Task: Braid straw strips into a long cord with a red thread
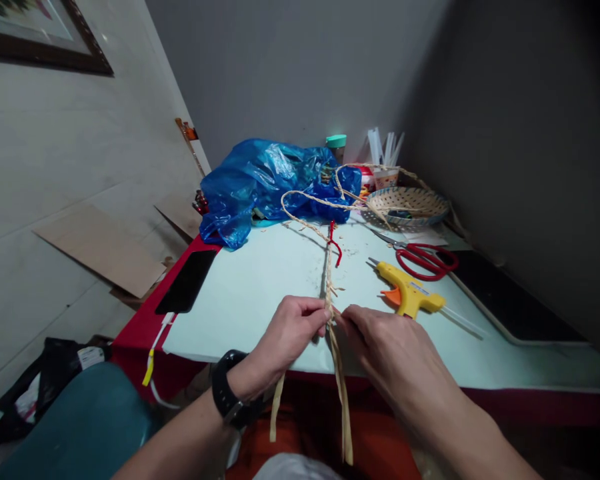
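A braided straw cord (329, 277) runs toward me down the middle of the table, fixed near its far part by a red fuzzy wire (336, 250). My left hand (300, 327) pinches the near end of the braid between thumb and fingers. Just right of it, my right hand (380, 333) is closed at the same spot, its fingertips partly hidden, gripping a straw strand. Loose flat straw strands (341, 393) hang below both hands over the table's front edge, and another strand (277, 410) dangles under my left wrist.
A yellow glue gun (410, 290) and red-handled scissors (425, 260) lie to the right, beside a dark tablet (515, 300). Behind stand a woven basket (410, 200) and a blue plastic bag (265, 180). A black phone (187, 281) rests at the left edge.
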Action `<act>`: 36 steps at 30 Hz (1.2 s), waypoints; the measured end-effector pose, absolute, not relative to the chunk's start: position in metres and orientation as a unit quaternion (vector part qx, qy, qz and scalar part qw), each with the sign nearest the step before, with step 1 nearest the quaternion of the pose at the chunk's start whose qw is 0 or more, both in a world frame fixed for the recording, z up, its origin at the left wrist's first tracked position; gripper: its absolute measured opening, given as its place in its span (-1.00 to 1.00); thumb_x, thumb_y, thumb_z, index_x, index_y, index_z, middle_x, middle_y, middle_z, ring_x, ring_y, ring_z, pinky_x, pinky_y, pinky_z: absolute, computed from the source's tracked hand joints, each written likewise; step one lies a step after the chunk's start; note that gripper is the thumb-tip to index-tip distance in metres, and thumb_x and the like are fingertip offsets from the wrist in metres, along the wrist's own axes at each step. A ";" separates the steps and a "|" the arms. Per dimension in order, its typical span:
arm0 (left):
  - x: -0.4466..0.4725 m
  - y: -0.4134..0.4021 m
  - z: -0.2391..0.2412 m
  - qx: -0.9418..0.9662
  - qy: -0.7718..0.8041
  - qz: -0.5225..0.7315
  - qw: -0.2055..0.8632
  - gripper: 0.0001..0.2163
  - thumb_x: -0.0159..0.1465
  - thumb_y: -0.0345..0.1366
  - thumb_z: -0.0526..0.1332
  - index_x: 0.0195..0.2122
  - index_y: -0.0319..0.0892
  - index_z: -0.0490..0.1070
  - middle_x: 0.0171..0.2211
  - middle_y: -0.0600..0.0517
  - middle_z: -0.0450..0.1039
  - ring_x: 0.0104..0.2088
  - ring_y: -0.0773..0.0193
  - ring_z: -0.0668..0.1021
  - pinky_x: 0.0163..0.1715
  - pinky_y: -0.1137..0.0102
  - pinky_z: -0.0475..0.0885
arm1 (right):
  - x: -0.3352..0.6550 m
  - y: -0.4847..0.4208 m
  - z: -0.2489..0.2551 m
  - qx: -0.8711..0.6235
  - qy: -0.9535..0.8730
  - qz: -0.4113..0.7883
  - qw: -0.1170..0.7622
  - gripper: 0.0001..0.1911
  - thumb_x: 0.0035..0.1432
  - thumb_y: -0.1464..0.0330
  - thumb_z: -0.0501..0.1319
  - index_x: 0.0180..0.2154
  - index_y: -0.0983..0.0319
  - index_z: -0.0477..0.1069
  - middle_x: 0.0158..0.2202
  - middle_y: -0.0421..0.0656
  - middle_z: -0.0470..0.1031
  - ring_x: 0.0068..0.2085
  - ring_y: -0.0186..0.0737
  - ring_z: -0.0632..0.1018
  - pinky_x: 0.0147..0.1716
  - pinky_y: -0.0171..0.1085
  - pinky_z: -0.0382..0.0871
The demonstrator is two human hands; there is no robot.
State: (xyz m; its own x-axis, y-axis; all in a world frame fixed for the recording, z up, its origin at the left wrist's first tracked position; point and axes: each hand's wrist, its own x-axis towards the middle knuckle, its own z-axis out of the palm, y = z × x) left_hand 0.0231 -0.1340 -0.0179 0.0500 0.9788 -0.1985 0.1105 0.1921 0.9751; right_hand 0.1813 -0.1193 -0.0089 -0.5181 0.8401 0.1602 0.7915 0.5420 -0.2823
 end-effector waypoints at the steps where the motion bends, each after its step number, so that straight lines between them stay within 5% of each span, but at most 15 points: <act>1: 0.024 -0.134 -0.018 0.496 0.558 0.411 0.523 -0.74 0.20 -0.30 0.12 -0.62 -0.25 0.32 -0.63 0.12 0.24 -0.61 0.48 0.21 -0.57 0.52 0.12 | 0.182 -0.121 -0.009 -0.466 -0.871 0.062 0.142 -0.85 0.19 0.39 0.07 -0.44 0.19 0.31 -0.56 -0.20 0.42 -0.57 -0.18 0.44 -0.56 -0.27 -0.01; 4: 0.025 -0.134 -0.021 0.504 0.545 0.432 0.512 -0.74 0.19 -0.30 0.13 -0.61 -0.26 0.38 -0.57 0.05 0.37 -0.51 0.40 0.34 -0.44 0.49 0.23 | 0.182 -0.129 -0.012 -0.447 -0.873 0.005 0.194 -0.92 0.14 0.42 0.10 -0.41 0.18 0.28 -0.54 -0.22 0.40 -0.57 -0.19 0.44 -0.59 -0.28 0.00; 9: 0.026 -0.136 -0.020 0.457 0.545 0.430 0.556 -0.77 0.19 -0.22 0.17 -0.47 -0.28 0.47 -0.74 0.18 0.15 -0.67 0.48 0.14 -0.63 0.51 0.01 | 0.161 -0.154 -0.022 -0.428 -0.849 -0.120 0.287 -0.80 0.08 0.58 0.03 -0.36 0.24 0.36 -0.54 -0.15 0.40 -0.56 -0.22 0.44 -0.61 -0.29 0.10; 15: 0.022 -0.138 -0.016 0.425 0.504 0.434 0.614 -0.78 0.15 -0.28 0.21 -0.25 -0.32 0.51 -0.44 -0.03 0.49 -0.65 0.54 0.21 -0.64 0.54 0.04 | 0.149 -0.168 -0.038 -0.372 -0.862 -0.191 0.286 -0.64 0.09 0.63 -0.04 -0.14 0.53 0.43 -0.44 0.06 0.50 -0.41 -0.09 0.50 -0.43 -0.20 0.36; 21: 0.017 -0.137 -0.018 0.429 0.466 0.459 0.623 -0.79 0.17 -0.32 0.20 -0.25 -0.33 0.50 -0.48 0.02 0.43 -0.68 0.60 0.12 -0.67 0.54 -0.07 | 0.180 -0.144 -0.012 -0.397 -0.842 0.096 0.353 -0.76 0.24 0.26 0.08 -0.20 0.23 0.45 -0.30 -0.06 0.49 -0.28 -0.13 0.48 -0.29 -0.20 0.33; 27: 0.016 -0.138 -0.014 0.439 0.442 0.462 0.632 -0.78 0.20 -0.26 0.18 -0.23 -0.32 0.44 -0.50 0.06 0.35 -0.66 0.57 0.08 -0.65 0.52 -0.13 | 0.175 -0.111 -0.013 -0.427 -0.769 0.397 0.262 -0.70 0.31 0.20 -0.05 -0.11 0.18 0.35 -0.30 -0.15 0.51 -0.28 -0.20 0.51 -0.28 -0.27 0.30; 31: 0.015 -0.142 -0.012 0.450 0.437 0.454 0.633 -0.72 0.23 -0.27 0.15 -0.05 -0.22 0.26 -0.47 0.07 0.38 -0.65 0.53 0.10 -0.62 0.52 -0.07 | 0.169 -0.104 -0.026 -0.417 -0.739 0.458 0.264 -0.67 0.28 0.16 0.00 -0.03 0.18 0.30 -0.34 -0.19 0.51 -0.26 -0.19 0.49 -0.27 -0.27 0.28; 36: 0.014 -0.145 -0.011 0.473 0.459 0.422 0.623 -0.71 0.25 -0.26 0.13 -0.03 -0.15 0.14 -0.47 0.13 0.35 -0.65 0.51 0.14 -0.61 0.52 -0.01 | 0.170 -0.105 -0.026 -0.392 -0.754 0.462 0.254 -0.62 0.29 0.18 -0.02 -0.49 0.22 0.29 -0.54 -0.24 0.37 -0.48 -0.32 0.35 -0.46 -0.33 0.17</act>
